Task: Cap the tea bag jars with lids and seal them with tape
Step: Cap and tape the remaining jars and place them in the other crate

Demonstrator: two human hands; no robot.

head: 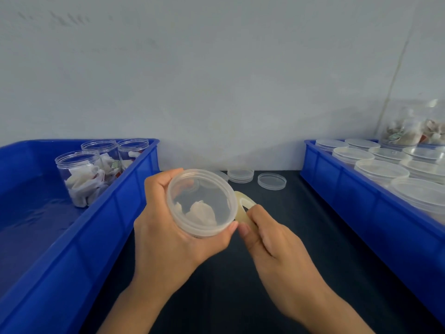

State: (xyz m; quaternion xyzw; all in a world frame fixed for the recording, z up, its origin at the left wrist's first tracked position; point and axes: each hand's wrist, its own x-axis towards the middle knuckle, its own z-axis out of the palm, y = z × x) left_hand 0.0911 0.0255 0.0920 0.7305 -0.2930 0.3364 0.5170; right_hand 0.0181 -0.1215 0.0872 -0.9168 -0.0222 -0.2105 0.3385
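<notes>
My left hand (166, 237) grips a clear capped jar (201, 202) tilted with its lid toward me; white tea bags show through the lid. My right hand (272, 239) holds a roll of clear yellowish tape (244, 203) against the jar's right side at the lid rim. My left thumb and right thumb meet at the rim's lower right. Three uncapped jars of tea bags (80, 178) stand in the blue bin (115, 213) on the left. Loose clear lids (272, 181) lie on the dark table behind the hands.
A second blue bin (349, 196) on the right holds several capped jars (381, 171), with more jars stacked at its far end. A pale wall closes the back. Dark table surface (228, 285) lies between the two bins.
</notes>
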